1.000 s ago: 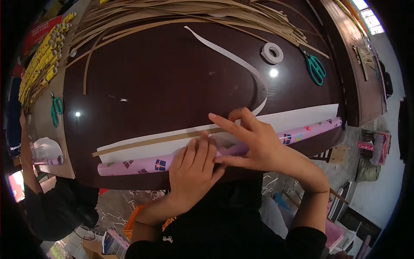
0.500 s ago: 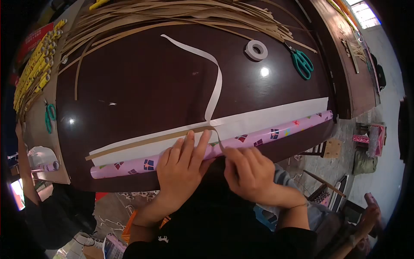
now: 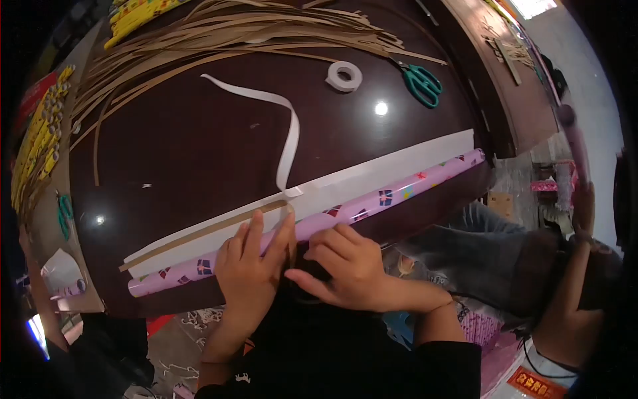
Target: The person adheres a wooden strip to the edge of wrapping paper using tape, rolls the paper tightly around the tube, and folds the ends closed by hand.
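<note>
A roll of pink gift wrap with a printed pattern lies along the table's near edge, its white underside showing beyond it. On that white strip rests a narrow brown paper strip. My left hand lies over the roll with fingers spread, fingertips on the brown strip. Close beside it, my right hand is held with thumb and fingers apart, near the roll. The brown strip's loose end bends down between my hands, partly hidden. A curling white ribbon-like strip reaches the wrap near my left fingertips.
Brown strips are heaped at the far side. A tape roll and green-handled scissors lie far right. Yellow rolls and other scissors are at left. Another person's arm shows at right.
The right hand's fingers have come apart from the brown strip, whose loose end now bends down toward me. The view has turned, and a person at right has come nearer.
</note>
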{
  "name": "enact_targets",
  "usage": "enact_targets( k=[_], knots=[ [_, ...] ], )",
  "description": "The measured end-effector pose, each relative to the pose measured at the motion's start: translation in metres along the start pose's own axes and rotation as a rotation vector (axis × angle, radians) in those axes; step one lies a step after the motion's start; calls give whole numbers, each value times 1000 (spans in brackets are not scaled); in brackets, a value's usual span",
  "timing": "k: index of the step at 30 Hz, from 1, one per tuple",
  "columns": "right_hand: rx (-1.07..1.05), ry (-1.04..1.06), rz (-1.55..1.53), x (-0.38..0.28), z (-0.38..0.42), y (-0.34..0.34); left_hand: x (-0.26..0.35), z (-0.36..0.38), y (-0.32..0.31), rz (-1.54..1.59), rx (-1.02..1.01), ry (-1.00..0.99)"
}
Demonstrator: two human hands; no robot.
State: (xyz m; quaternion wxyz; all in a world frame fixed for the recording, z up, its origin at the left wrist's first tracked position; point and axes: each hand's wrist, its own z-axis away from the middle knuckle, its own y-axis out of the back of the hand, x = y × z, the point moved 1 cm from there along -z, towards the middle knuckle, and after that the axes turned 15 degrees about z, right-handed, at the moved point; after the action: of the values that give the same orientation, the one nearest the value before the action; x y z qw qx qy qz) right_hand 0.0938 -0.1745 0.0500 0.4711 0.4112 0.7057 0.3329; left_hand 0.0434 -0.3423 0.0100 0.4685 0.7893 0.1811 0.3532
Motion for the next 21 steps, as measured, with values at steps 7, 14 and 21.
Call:
enact_targets(
  k=[7,14,21],
  knots=[
    [49,-257,77,41,-52,-25,6,-4,4,34,-56,-27],
    [75,-436,-401,94,-68,11,6,-1,3,17,-75,53],
    [379,-589,-296,197,-91,181,10,-1,5,17,-70,54]
  ],
)
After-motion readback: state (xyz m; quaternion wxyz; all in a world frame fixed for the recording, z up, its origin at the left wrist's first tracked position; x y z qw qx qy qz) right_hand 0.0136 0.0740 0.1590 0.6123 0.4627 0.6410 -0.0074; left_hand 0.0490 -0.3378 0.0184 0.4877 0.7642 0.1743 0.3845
